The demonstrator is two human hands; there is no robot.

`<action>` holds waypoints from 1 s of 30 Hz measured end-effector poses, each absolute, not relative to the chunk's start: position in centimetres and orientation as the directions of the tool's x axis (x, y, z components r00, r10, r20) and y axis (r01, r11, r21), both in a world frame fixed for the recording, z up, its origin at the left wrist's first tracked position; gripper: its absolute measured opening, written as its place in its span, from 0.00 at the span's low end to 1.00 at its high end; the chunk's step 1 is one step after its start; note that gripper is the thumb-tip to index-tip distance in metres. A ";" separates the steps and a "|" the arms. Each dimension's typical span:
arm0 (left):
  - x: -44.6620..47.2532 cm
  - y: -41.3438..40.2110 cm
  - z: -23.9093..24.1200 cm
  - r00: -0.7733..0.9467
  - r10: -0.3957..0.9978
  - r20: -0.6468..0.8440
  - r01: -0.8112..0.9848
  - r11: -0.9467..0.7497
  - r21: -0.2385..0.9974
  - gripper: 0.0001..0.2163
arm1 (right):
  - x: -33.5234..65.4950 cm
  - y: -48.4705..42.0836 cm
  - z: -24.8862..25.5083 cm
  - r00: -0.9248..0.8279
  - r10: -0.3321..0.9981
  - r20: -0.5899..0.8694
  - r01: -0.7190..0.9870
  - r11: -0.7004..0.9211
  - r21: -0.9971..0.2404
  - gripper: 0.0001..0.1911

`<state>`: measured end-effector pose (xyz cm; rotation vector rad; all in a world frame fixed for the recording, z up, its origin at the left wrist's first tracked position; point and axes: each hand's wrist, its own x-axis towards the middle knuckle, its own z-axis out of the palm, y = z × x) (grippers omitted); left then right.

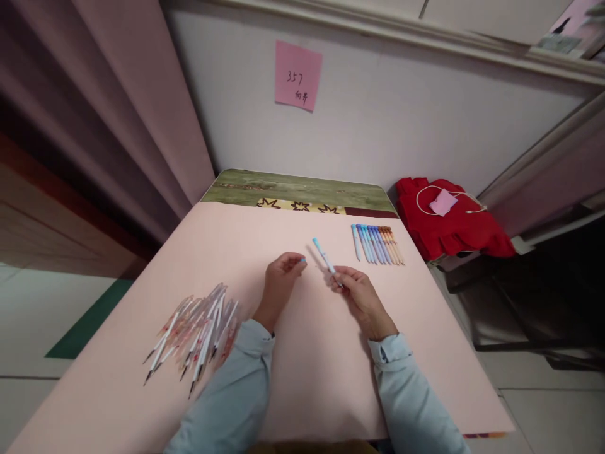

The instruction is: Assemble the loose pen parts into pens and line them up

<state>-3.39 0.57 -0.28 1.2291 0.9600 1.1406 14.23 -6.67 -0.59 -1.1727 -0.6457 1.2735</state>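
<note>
My right hand (358, 294) is closed around the lower end of a pen (324, 255), white-blue with a bright blue top that points up and away. To its left, my left hand (282, 277) pinches a small blue piece (303, 260) between thumb and fingertips; its exact kind is too small to make out. The two hands are apart above the table. Beyond my right hand lies a neat row of pens (375, 244), running from light blue through purple to brown-orange. Left of my left forearm is a loose pile of pen refills and clear pen barrels (204, 328).
A pale pink cover lies over the table (321, 378), whose green patterned far end (302, 186) meets a white wall. A pink note (297, 77) is stuck there. Beyond the right edge, red cloth (439, 227) carries a white cable. A curtain (155, 113) hangs at left.
</note>
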 end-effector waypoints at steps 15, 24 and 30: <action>-3.4 0.7 -0.3 0.123 0.973 -0.196 -0.670 0.227 0.707 0.13 | 12.4 -7.8 -0.2 0.037 0.957 -0.288 -0.174 -0.278 -0.945 0.14; -3.4 0.7 -0.1 0.100 0.981 -0.163 -0.654 0.189 0.733 0.13 | 12.4 -7.8 -0.2 0.036 0.963 -0.268 -0.199 -0.256 -0.946 0.13; -3.5 0.6 -0.1 0.092 0.983 -0.159 -0.645 0.180 0.743 0.12 | 12.6 -7.8 -0.3 0.010 0.966 -0.260 -0.211 -0.252 -0.945 0.10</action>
